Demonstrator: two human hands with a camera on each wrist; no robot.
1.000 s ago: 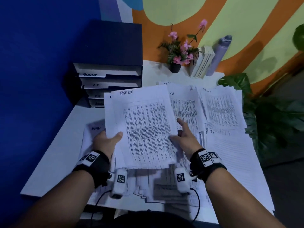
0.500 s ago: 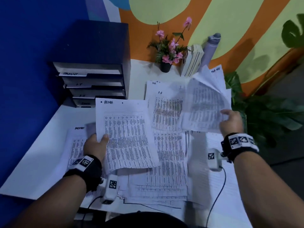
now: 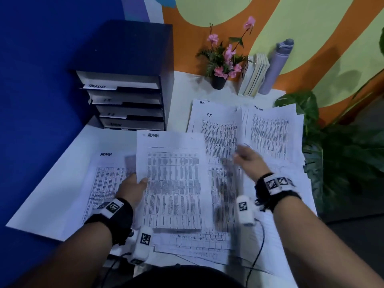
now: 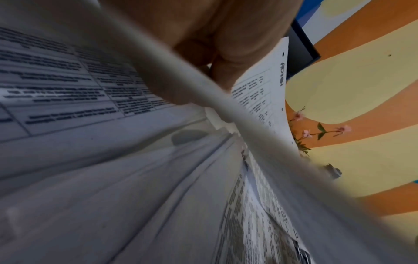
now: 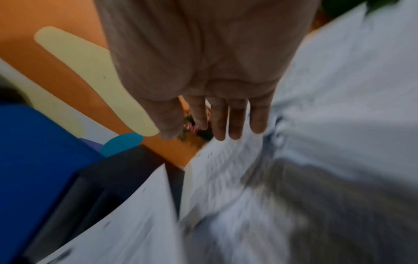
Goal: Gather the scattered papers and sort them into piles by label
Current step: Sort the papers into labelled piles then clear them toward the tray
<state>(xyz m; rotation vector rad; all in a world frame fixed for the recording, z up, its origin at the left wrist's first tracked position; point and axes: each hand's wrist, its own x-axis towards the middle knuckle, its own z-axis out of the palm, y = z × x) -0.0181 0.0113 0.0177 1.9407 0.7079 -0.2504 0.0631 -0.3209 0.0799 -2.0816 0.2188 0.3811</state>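
Observation:
My left hand (image 3: 136, 183) grips the left edge of a stack of printed sheets (image 3: 174, 179) whose top page is headed ADMIN; in the left wrist view the thumb (image 4: 172, 85) lies on top of that stack (image 4: 260, 92). Another ADMIN sheet (image 3: 106, 179) lies flat on the table to its left. An HR pile (image 3: 218, 125) sits at the back, and a further pile (image 3: 272, 134) lies to its right. My right hand (image 3: 247, 161), blurred, hovers empty over the middle papers with straight fingers (image 5: 235, 123). Loose sheets (image 3: 197, 244) lie under the held stack.
A dark drawer unit (image 3: 128, 88) with labelled trays stands at the back left. A flower pot (image 3: 219, 80), upright books (image 3: 253, 75) and a grey roll (image 3: 276, 65) line the wall. A leafy plant (image 3: 336, 150) stands past the white table's (image 3: 52, 194) right edge.
My right hand has let go of the sheet it carried to the right pile and has swung back toward the middle, empty. The left hand still holds the ADMIN stack.

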